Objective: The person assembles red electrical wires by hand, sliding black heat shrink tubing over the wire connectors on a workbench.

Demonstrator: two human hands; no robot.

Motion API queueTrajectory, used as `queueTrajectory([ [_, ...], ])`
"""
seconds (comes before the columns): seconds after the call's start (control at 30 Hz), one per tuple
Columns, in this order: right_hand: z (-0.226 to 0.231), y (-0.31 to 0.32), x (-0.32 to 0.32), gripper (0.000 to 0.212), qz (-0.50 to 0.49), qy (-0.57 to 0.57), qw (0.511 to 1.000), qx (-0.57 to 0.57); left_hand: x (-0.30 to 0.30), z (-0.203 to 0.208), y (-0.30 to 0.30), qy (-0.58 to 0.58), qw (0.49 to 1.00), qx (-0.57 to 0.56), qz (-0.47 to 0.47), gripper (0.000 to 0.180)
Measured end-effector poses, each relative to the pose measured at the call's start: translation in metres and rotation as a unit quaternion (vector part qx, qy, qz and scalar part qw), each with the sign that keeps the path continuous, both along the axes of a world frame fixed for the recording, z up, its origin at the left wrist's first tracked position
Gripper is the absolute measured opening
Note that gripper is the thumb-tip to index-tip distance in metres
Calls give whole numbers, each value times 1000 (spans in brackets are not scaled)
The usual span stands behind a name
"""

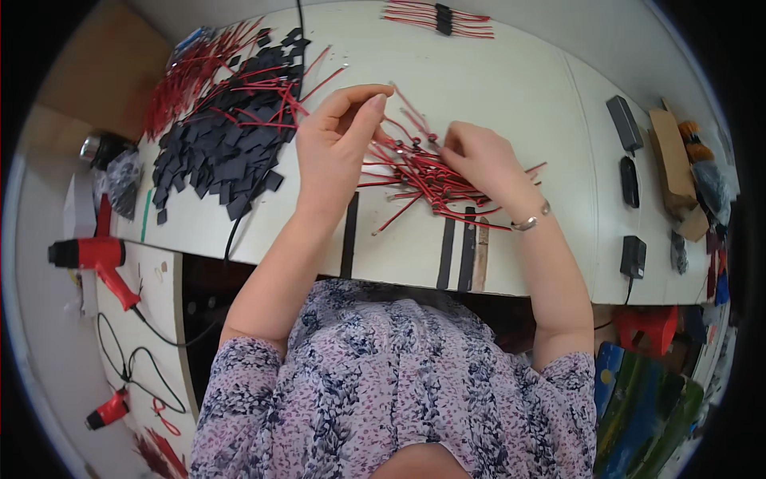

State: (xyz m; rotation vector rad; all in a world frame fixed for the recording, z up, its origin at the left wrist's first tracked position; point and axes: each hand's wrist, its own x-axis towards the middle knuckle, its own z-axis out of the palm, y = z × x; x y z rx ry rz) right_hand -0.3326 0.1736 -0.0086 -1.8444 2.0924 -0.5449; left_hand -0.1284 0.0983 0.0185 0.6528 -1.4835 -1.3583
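Red, and blurred here, a wire (411,106) looks pinched between the thumb and forefinger of the left hand (335,144), just beyond the pile (431,180). The fingers of the right hand (483,160) curl together at the pile's right side; whether they grip a strand, I cannot tell. Each strand should weigh almost nothing, bend easily yet spring back a little, and feel somewhat slick; the ends look the delicate part, so the sleeved length near an end seems the best hold, and tangled strands may snag if pulled. The counter (550,96) under the pile is pale and looks smooth, with dark strips (467,243) between the pile and the near edge. Left of the pile, black squares (219,152) lie heaped, more red strands across them; beyond it, toward the wall (574,28), sits a banded bundle (444,20). Well right of the pile are a black adapter (624,124) and a cardboard box (673,160); well left and nearer the body, a red heat gun (94,254).
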Motion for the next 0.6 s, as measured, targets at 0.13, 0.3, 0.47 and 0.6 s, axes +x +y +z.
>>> queueTrajectory([
  [0.13,-3,7,-21,17,-54,-140,976,-161,72,3,-14,-119,989,-59,60,18],
  [0.3,10,6,-26,13,-111,-390,900,-162,156,-16,-23,-394,893,-164,142,22],
  [0.47,12,4,-28,14,-100,-546,825,-106,144,-26,-17,-522,764,-360,121,27],
  [0.6,10,4,-28,16,-109,-548,828,-46,137,-30,-32,-604,713,-348,79,18],
])
